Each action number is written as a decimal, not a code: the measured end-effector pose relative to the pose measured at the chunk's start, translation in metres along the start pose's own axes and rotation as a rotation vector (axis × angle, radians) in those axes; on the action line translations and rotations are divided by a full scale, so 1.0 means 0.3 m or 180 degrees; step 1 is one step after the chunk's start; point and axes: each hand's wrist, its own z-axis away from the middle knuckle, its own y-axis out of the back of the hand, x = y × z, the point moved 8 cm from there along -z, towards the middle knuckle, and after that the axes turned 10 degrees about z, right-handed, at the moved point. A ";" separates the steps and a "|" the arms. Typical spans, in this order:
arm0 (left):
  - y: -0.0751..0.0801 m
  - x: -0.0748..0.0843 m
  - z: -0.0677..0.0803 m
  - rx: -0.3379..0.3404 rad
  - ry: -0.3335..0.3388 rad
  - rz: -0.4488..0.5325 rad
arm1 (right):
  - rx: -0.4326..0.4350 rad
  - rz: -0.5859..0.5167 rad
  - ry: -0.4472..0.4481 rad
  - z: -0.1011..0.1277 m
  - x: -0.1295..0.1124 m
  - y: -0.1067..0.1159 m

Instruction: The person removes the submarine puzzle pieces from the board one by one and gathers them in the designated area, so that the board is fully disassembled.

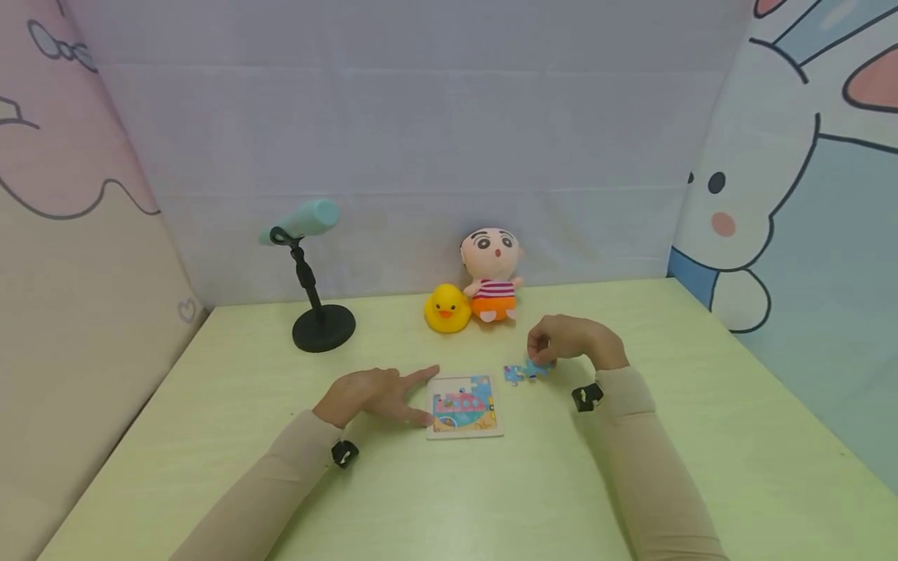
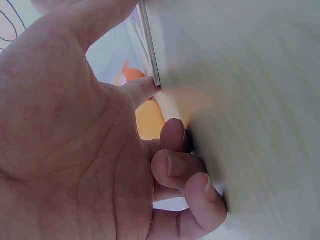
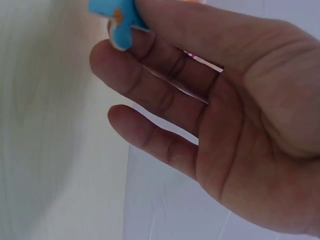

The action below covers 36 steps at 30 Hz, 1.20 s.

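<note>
Puzzle piece (image 3: 117, 22), flat glossy blue card, pinched in right hand (image 1: 571, 340); left hand (image 1: 368, 393) steadies square puzzle board (image 1: 464, 407), index and thumb spread against its edge

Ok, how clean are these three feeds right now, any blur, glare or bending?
Head view: evenly lit, soft shadows, no glare, walls bow toward the edges; the small wooden puzzle tray stays readable. Left wrist view: the pale green table is smeared, the left hand sharper. Right wrist view: the right hand is fairly sharp, the blue cardboard puzzle piece soft and cut off at the top.
</note>
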 end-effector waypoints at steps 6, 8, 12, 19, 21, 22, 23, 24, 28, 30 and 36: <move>-0.002 -0.003 0.000 0.0004 0.0025 0.0005 | -0.0054 -0.0041 -0.0084 -0.003 0.039 -0.017; -0.003 -0.006 -0.005 0.0009 0.0026 0.0001 | -0.0077 -0.0099 -0.0147 -0.004 0.053 -0.023; -0.006 -0.011 -0.014 0.0002 0.0015 0.0000 | -0.0117 -0.0173 -0.0249 -0.006 0.077 -0.034; -0.004 -0.009 -0.011 -0.0020 0.0027 0.0037 | -0.0139 -0.0218 -0.0275 -0.010 0.105 -0.048; -0.003 -0.007 -0.010 -0.0017 0.0016 0.0031 | -0.0133 -0.0234 -0.0259 -0.009 0.107 -0.048; -0.002 -0.006 -0.011 -0.0015 0.0007 0.0023 | -0.0126 -0.0234 -0.0245 -0.008 0.106 -0.048; -0.002 -0.006 -0.011 -0.0016 0.0004 0.0021 | -0.0118 -0.0233 -0.0233 -0.007 0.106 -0.047; -0.002 -0.005 -0.011 -0.0016 0.0000 0.0020 | -0.0108 -0.0229 -0.0216 -0.006 0.105 -0.046; -0.003 -0.004 -0.015 -0.0023 -0.0011 0.0029 | -0.0092 -0.0239 -0.0186 -0.003 0.102 -0.045; -0.004 -0.004 -0.015 -0.0025 -0.0019 0.0023 | -0.0090 -0.0268 -0.0162 -0.004 0.098 -0.044; -0.003 -0.006 -0.016 -0.0028 -0.0033 0.0015 | -0.0047 -0.0241 -0.0045 -0.018 0.074 -0.040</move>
